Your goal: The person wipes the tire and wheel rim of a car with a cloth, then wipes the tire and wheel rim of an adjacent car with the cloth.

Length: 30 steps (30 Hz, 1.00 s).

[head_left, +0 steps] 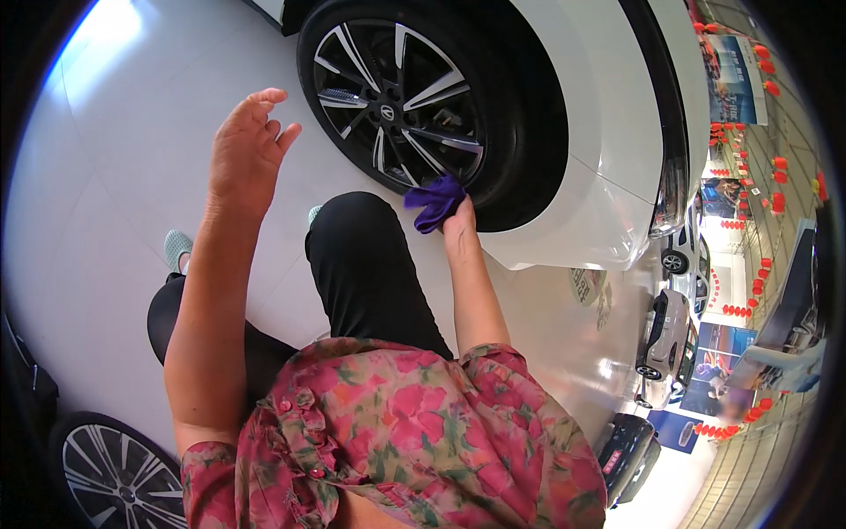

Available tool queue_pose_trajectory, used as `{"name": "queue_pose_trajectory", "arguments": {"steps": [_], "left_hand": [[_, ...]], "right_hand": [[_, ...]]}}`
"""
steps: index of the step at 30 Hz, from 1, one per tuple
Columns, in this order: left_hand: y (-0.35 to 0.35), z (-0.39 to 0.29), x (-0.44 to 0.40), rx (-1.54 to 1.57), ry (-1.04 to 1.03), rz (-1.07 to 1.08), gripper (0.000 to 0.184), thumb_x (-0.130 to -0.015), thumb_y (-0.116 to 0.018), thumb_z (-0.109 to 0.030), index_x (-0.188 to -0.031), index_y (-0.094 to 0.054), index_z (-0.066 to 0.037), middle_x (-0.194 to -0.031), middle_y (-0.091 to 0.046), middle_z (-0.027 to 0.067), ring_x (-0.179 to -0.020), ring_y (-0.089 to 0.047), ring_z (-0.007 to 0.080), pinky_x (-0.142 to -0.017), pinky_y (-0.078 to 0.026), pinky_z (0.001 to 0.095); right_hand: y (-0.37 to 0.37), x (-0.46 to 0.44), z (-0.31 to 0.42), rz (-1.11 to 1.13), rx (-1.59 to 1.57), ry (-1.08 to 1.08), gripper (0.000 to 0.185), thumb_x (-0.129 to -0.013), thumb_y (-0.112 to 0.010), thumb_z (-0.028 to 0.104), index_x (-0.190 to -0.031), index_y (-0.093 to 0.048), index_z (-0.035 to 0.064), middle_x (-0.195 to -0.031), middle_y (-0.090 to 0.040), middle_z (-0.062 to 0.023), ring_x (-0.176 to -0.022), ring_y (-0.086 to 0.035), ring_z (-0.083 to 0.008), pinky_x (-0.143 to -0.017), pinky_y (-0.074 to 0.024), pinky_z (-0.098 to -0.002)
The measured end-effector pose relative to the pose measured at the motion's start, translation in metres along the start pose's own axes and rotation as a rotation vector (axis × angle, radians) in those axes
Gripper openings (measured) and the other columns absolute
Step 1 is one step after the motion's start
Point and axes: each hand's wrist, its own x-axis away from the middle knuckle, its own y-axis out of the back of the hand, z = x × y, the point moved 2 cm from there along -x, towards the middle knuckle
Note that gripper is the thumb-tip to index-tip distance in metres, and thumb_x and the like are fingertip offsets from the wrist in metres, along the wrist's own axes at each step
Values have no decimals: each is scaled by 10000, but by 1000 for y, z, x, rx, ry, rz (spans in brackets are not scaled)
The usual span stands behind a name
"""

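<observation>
the step in hand looks like wiping: the right hand (460,217) is closed on a bunched cloth (433,203) at the near edge of the tyre (500,159). the cloth overlaps the rubber just outside the rim and seems to touch it, though how firmly it presses i cannot tell. the left hand (248,150) is empty, loosely curled with the thumb apart, over the floor (97,189) beside the wheel (388,112). the next move, as i judge it, calls for even pressure along the tyre's curve, with the loose folds clear of the spokes. the cloth is deep purple, soft and crumpled, its folds hiding most of the right hand's fingers. the wheel has black spokes with bright faces, under the arch of a white car (608,115).
</observation>
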Motion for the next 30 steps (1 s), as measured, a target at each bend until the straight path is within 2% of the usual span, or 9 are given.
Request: {"name": "queue_pose_trajectory", "arguments": {"steps": [4,8,9,10,12,15,19,23,30], "left_hand": [[5,0,1,12,-17,30,125,-918,-549,-128,-976,-637,-61,-1021,-610,10,-729,-535,81,-947,-487,391],[11,0,0,19,-15,47,117,-918,-549,-122,-959,-640,-61,-1029,-615,25,-729,-560,88,-937,-495,388],[11,-1,0,17,-9,39,117,-919,-547,-121,-957,-639,-60,-1029,-614,28,-721,-556,88,-936,-497,387],[11,-1,0,17,-4,34,118,-920,-544,-120,-955,-638,-59,-1028,-613,32,-714,-552,89,-934,-499,386],[9,1,0,29,-14,54,120,-922,-539,-118,-954,-637,-55,-1018,-612,33,-707,-548,86,-933,-499,384],[10,1,2,51,-14,85,124,-924,-532,-113,-954,-635,-50,-1003,-614,30,-700,-550,86,-930,-502,381],[4,1,6,-20,13,-16,132,-912,-535,-120,-972,-631,-52,-1025,-603,33,-684,-454,79,-919,-491,349],[5,0,6,-1,3,3,130,-921,-531,-126,-972,-627,-55,-1026,-604,31,-663,-441,71,-913,-493,349],[8,0,3,7,-9,60,133,-924,-535,-135,-978,-624,-53,-1016,-594,12,-658,-429,58,-904,-490,339]], "right_hand": [[12,-28,-23,-31,6,28,307,-959,-445,284,-1100,-632,86,-1034,-686,-87,-944,-665,-260,-867,-541,-400],[28,-77,-59,-118,50,-64,341,-938,-494,321,-1126,-609,60,-1061,-676,-106,-943,-670,-268,-847,-551,-432],[22,-69,-61,-218,83,-2,363,-922,-522,344,-1118,-607,51,-1054,-675,-105,-927,-673,-272,-823,-558,-442],[13,-62,-61,-237,93,-36,379,-916,-531,355,-1119,-604,43,-1054,-675,-105,-929,-671,-272,-826,-557,-444],[15,-62,-58,-192,106,-84,369,-915,-534,355,-1112,-610,53,-1045,-677,-98,-919,-673,-268,-827,-557,-436],[19,-53,-46,-56,27,-58,310,-929,-526,314,-1089,-625,68,-1022,-681,-78,-918,-675,-245,-828,-556,-398],[11,-57,-51,-159,100,-58,295,-959,-479,304,-1062,-632,74,-970,-683,-77,-861,-676,-243,-797,-558,-390],[9,-98,-75,77,46,-115,317,-985,-418,311,-1004,-648,93,-992,-677,-75,-863,-663,-256,-779,-556,-387],[5,-97,-94,-73,87,-123,365,-999,-391,332,-1099,-637,82,-1045,-672,-74,-964,-650,-260,-849,-540,-400]]}}
